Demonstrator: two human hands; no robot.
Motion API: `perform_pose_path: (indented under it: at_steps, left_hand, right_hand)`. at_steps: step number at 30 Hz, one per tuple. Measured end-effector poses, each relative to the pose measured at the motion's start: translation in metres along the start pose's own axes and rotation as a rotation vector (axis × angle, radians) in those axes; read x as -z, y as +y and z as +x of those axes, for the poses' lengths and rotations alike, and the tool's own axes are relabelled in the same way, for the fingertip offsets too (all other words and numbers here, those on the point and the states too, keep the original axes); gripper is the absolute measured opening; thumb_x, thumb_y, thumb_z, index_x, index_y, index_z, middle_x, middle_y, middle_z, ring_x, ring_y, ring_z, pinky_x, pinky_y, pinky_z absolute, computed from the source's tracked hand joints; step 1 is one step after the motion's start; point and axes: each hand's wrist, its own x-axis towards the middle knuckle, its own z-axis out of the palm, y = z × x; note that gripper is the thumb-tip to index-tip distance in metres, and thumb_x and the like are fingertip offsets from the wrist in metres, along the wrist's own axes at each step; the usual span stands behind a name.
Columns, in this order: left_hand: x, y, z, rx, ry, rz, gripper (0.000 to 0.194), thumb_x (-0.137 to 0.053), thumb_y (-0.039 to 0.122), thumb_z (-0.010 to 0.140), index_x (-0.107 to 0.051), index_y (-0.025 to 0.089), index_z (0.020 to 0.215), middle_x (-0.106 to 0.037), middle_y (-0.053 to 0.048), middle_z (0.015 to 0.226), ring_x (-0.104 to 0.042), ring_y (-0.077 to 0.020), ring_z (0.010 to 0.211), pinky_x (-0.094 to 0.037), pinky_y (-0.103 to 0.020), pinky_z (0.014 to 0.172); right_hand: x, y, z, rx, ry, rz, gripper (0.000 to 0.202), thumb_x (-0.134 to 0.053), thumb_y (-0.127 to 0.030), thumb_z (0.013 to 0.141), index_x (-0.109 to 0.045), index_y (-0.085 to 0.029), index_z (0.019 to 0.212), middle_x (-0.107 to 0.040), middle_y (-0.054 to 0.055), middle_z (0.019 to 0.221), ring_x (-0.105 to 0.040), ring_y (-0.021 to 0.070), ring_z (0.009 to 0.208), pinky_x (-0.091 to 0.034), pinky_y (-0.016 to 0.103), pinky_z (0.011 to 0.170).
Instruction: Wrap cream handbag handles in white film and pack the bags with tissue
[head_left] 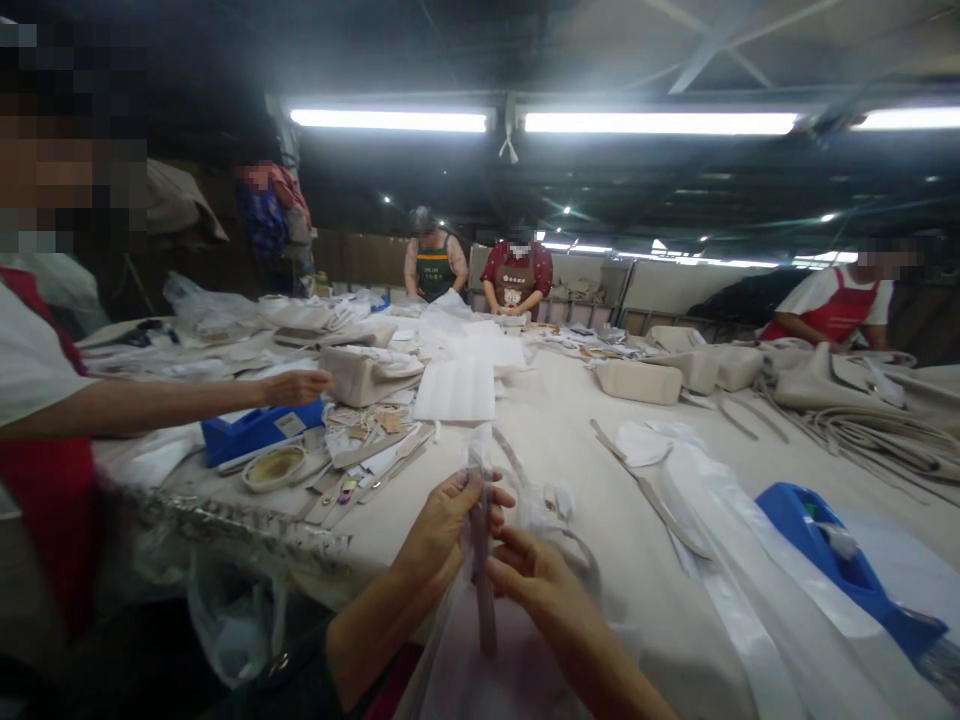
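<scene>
Here, left hand (448,515) pinches taupe strap (486,612), right hand (546,580) at edge.

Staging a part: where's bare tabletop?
Bare tabletop between the white foam sheet and the boxy beige bag right of it. Crowded: left, around the loose tags; right, around the blue tape dispenser and coiled beige strips.

I'm standing in a workshop, a bag-making one by its look: fluorescent tubes (660,123) burn under a dark roof (600,50), people (534,262) in aprons (832,308) work round one long counter (555,400), and across it lie boxy beige bags (637,382), a coil of strapping (862,440), blue tape dispensers (817,545) and heaped clear plastic wrapping (217,305).
</scene>
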Motion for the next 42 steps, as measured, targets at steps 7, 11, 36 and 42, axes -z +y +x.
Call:
perform_pose_path:
  at_steps: [7, 11, 36, 42]
  left_hand:
    - [-0.011, 0.021, 0.005, -0.046, -0.075, 0.270, 0.039, -0.077, 0.040, 0.076, -0.069, 0.010, 0.099, -0.071, -0.009, 0.083, -0.062, -0.0147, 0.070, -0.049, -0.024, 0.067]
    - [-0.007, 0.032, 0.011, -0.067, -0.100, 0.373, 0.035, -0.077, 0.041, 0.075, -0.071, 0.010, 0.089, -0.070, -0.007, 0.074, -0.063, -0.0155, 0.065, -0.050, -0.025, 0.063]
    - [-0.015, 0.015, -0.006, 0.087, -0.114, 0.082, 0.040, -0.075, 0.038, 0.079, -0.072, 0.014, 0.111, -0.071, -0.010, 0.093, -0.064, -0.0174, 0.071, -0.054, -0.028, 0.066]
    - [-0.016, 0.019, -0.012, 0.152, -0.151, 0.132, 0.039, -0.079, 0.035, 0.075, -0.073, 0.014, 0.107, -0.069, -0.008, 0.084, -0.061, -0.0152, 0.068, -0.053, -0.028, 0.066]
  right_hand:
    - [-0.001, -0.004, -0.001, 0.071, 0.105, -0.235, 0.023, -0.057, -0.035, 0.078, -0.062, -0.015, 0.068, -0.067, 0.006, 0.063, -0.058, 0.0156, 0.057, -0.043, 0.026, 0.056]
    - [0.007, -0.009, -0.012, 0.265, 0.306, -0.515, 0.020, -0.054, -0.030, 0.083, -0.069, -0.017, 0.086, -0.068, 0.005, 0.078, -0.059, 0.0164, 0.065, -0.046, 0.027, 0.063]
    - [0.022, -0.055, 0.013, 0.601, 0.220, -1.332, 0.022, -0.046, -0.002, 0.083, -0.059, -0.018, 0.075, -0.067, 0.004, 0.071, -0.055, 0.0147, 0.060, -0.032, 0.026, 0.058]
    - [0.026, -0.051, 0.005, 0.916, 0.220, -1.527, 0.024, -0.046, -0.002, 0.090, -0.059, -0.018, 0.078, -0.064, 0.005, 0.074, -0.056, 0.0168, 0.069, -0.033, 0.028, 0.061]
